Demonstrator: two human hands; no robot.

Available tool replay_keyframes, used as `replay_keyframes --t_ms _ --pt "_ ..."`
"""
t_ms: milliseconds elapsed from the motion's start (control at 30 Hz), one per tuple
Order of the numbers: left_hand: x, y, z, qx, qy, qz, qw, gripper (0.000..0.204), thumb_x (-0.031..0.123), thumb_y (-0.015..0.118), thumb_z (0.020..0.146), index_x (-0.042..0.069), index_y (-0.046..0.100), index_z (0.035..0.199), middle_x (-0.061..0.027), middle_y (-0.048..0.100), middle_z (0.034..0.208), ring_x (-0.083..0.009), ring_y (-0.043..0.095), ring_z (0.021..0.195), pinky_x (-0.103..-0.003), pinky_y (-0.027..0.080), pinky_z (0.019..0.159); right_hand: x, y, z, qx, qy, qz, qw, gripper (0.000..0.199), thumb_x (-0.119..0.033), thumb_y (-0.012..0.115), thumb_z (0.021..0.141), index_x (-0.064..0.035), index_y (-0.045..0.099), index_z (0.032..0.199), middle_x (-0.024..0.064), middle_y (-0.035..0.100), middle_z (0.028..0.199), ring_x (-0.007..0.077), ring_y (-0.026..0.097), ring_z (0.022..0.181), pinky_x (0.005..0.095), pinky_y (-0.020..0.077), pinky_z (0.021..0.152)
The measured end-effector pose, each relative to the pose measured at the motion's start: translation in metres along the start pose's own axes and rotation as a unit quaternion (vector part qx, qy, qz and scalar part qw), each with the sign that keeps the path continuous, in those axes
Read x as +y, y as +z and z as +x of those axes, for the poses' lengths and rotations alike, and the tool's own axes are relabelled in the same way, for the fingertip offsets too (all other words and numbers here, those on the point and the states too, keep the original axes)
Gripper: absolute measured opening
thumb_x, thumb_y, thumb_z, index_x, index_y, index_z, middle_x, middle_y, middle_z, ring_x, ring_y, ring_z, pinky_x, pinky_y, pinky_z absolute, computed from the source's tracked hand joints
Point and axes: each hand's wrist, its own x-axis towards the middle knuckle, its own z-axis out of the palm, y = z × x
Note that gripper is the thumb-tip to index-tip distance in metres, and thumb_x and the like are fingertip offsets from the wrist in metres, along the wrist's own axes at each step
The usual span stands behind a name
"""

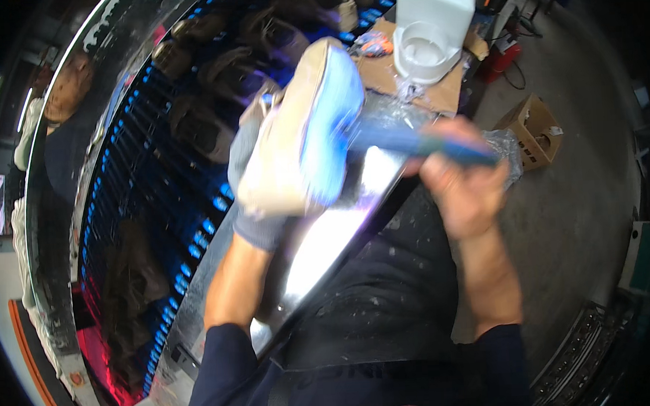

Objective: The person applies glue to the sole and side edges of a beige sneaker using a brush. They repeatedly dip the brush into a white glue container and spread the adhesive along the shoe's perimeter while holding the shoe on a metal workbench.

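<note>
My left hand [254, 174], in a grey glove, holds a beige shoe [292, 135] sole-up over the shiny metal edge [319, 240] of a conveyor. My right hand [462, 185], bare, grips the blue handle of a brush [417, 143]. The brush head rests on the pale blue sole of the shoe, blurred by motion. Both forearms come up from the lower edge, in dark blue sleeves.
Several dark shoes [230, 72] ride on a conveyor belt [141, 205] lit by rows of blue lights. A white plastic container [433, 24] stands on cardboard [436, 87] ahead. A cardboard box [536, 129] lies on the grey floor at right. Another person [63, 106] stands beyond the conveyor at left.
</note>
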Motion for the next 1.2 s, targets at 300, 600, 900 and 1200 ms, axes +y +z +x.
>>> replay_keyframes --t_ms 300,600,900,1200 --pt "-0.027 -0.003 -0.024 0.013 -0.13 -0.109 0.985 0.061 0.024 0.072 0.101 0.001 0.048 0.152 -0.018 0.063 0.144 -0.0275 0.066 0.131 -0.042 0.055 0.113 0.058 0.006 0.05 0.177 0.043 0.012 0.983 0.024 -0.02 0.078 0.099 0.0035 0.077 0.097 0.0061 0.076 0.083 0.0095 0.068 0.072 0.0262 0.0545 0.063" --pt "-0.037 -0.006 -0.03 0.013 -0.148 -0.162 0.976 0.055 0.027 0.066 0.103 0.0 0.051 0.15 -0.0191 0.065 0.14 -0.0275 0.067 0.129 -0.042 0.056 0.112 0.036 0.064 -0.06 -0.081 -0.358 -0.277 0.888 0.031 -0.012 0.077 0.089 0.0051 0.077 0.115 0.0212 0.076 0.112 0.0326 0.078 0.095 0.0394 0.0645 0.078" --pt "0.002 -0.029 -0.078 0.049 -0.076 -0.229 0.969 0.051 0.03 0.061 0.106 0.0 0.055 0.147 -0.0201 0.068 0.136 -0.0276 0.068 0.127 -0.043 0.057 0.11 0.006 0.058 -0.038 -0.121 -0.054 -0.026 0.991 0.018 0.004 0.069 0.089 0.0106 0.071 0.105 0.0217 0.074 0.1 0.0227 0.071 0.08 0.0335 0.0581 0.069" --pt "0.079 -0.128 -0.154 0.183 0.096 -0.255 0.945 0.049 0.033 0.055 0.108 -0.001 0.058 0.144 -0.0212 0.071 0.132 -0.0276 0.07 0.125 -0.043 0.059 0.109 0.1 0.037 0.012 0.063 0.197 0.176 0.962 0.025 -0.016 0.067 0.106 0.0075 0.073 0.102 0.0159 0.076 0.09 0.0211 0.072 0.076 0.0316 0.0595 0.068"
